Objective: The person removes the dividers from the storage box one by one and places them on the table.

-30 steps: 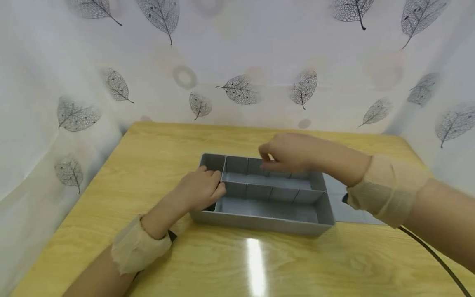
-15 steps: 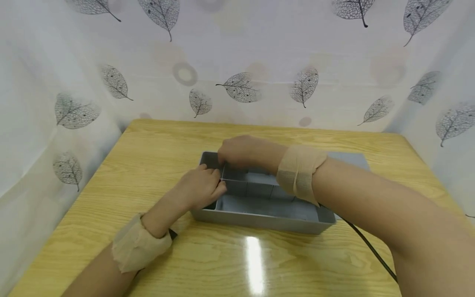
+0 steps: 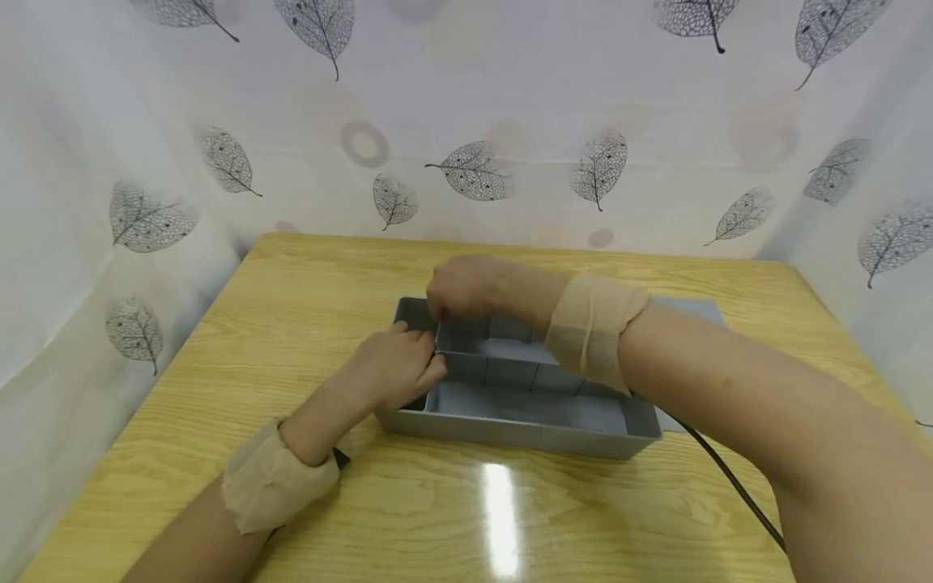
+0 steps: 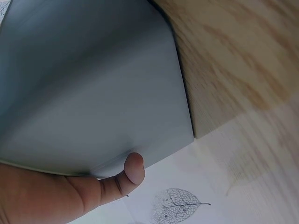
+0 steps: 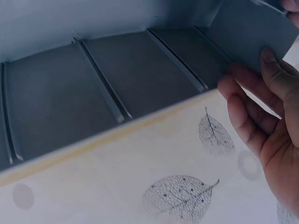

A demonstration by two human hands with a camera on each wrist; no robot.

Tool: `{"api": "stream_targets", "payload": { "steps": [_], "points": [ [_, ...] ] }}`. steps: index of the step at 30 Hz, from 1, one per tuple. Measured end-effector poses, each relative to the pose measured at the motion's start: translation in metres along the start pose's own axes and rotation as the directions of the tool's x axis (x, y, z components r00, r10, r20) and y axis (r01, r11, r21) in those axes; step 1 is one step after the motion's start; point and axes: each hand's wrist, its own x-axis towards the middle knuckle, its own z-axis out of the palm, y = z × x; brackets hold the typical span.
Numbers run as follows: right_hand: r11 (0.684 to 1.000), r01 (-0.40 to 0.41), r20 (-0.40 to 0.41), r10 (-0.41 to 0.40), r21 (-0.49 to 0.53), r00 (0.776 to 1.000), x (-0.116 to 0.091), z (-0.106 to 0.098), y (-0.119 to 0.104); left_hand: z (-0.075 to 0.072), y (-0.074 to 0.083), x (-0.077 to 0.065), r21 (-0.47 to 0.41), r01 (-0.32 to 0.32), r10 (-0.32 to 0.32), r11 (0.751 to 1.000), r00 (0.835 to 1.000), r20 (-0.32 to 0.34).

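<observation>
A grey box (image 3: 510, 433) with several compartments stands on the table. Across its left part runs a thin upright divider (image 5: 254, 35). My left hand (image 3: 397, 368) reaches over the box's left end and pinches the divider near its middle; most of its fingers are hidden inside the left compartment. In the left wrist view one digit of the left hand (image 4: 70, 193) shows at the rim of the grey wall (image 4: 117, 102). At the divider's far end, my right hand (image 5: 275, 107) pinches the panel between thumb and fingers. A lengthwise partition (image 3: 510, 374) splits the box's larger part.
Flat light grey sheet (image 3: 692, 309) lies on the wooden table (image 3: 321, 283) behind and right of the box, partly under the right arm. A dark cable (image 3: 736, 482) trails from the right wrist. A leaf-patterned curtain (image 3: 539, 97) encloses the table's back and sides.
My right hand has moved left across the box's back compartments to the divider's far end and pinches it there. The left hand has stayed in place.
</observation>
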Motion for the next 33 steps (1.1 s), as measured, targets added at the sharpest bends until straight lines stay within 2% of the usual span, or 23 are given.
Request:
{"api": "stream_targets", "payload": {
  "steps": [7,15,21,24,26,31,33],
  "points": [
    [0.999,-0.026,-0.002,0.027,0.033,1.000,-0.013,-0.025,0.003,-0.003,0.002,0.001,-0.022,0.013,-0.012,1.000,0.998,0.059],
    [0.998,-0.038,-0.058,0.041,0.055,0.997,-0.032,-0.058,0.004,-0.002,0.002,-0.001,-0.027,0.019,-0.017,0.999,0.998,0.067],
    [0.979,-0.151,-0.029,0.157,0.138,0.987,-0.059,-0.076,0.012,-0.002,0.002,-0.001,-0.044,0.040,-0.036,0.998,0.997,0.072],
    [0.968,-0.192,-0.038,0.201,0.163,0.979,-0.075,-0.074,0.022,-0.003,0.002,-0.002,-0.042,0.048,-0.045,0.998,0.996,0.082],
    [0.968,-0.191,-0.070,0.204,0.164,0.976,-0.087,-0.068,0.030,-0.004,0.003,-0.002,-0.042,0.052,-0.049,0.998,0.995,0.087],
    [0.965,-0.197,-0.187,0.229,0.172,0.955,-0.120,-0.042,0.057,-0.005,0.004,-0.003,-0.053,0.052,-0.046,0.997,0.994,0.099],
    [0.955,-0.238,-0.211,0.272,0.175,0.939,-0.136,-0.031,0.069,-0.005,0.004,-0.002,-0.055,0.052,-0.047,0.997,0.994,0.100]
  ]
}}
